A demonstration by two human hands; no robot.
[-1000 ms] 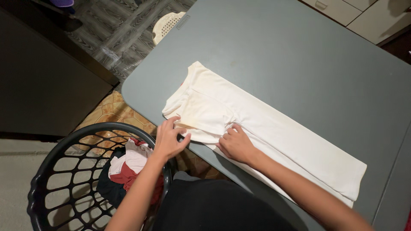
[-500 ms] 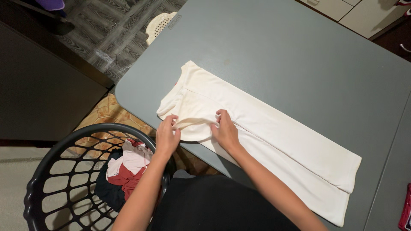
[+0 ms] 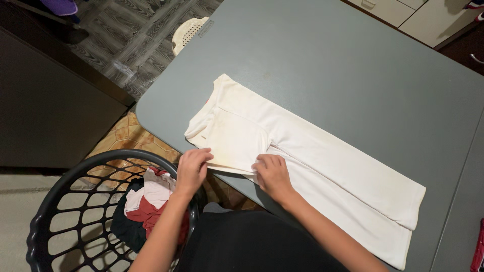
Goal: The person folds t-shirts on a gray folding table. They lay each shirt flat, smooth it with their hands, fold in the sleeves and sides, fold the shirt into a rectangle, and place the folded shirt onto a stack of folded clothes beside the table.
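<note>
White trousers (image 3: 322,161) lie flat on a grey table (image 3: 353,70), waist at the left, legs running to the lower right. One flap at the waist end is folded over the rest. My left hand (image 3: 192,168) pinches the near edge of that flap at the table's front edge. My right hand (image 3: 272,174) presses on the cloth just to the right, fingers curled on the fold's lower corner.
A black plastic laundry basket (image 3: 65,211) stands on the floor at the lower left, holding red, white and dark clothes (image 3: 146,206). A cream perforated plastic object (image 3: 187,31) peeks out past the table's far left edge. White cabinets (image 3: 418,15) stand at the top right.
The waist flap has been laid flat over the trousers. Both hands have slid back toward the near table edge, further apart than half a second ago.
</note>
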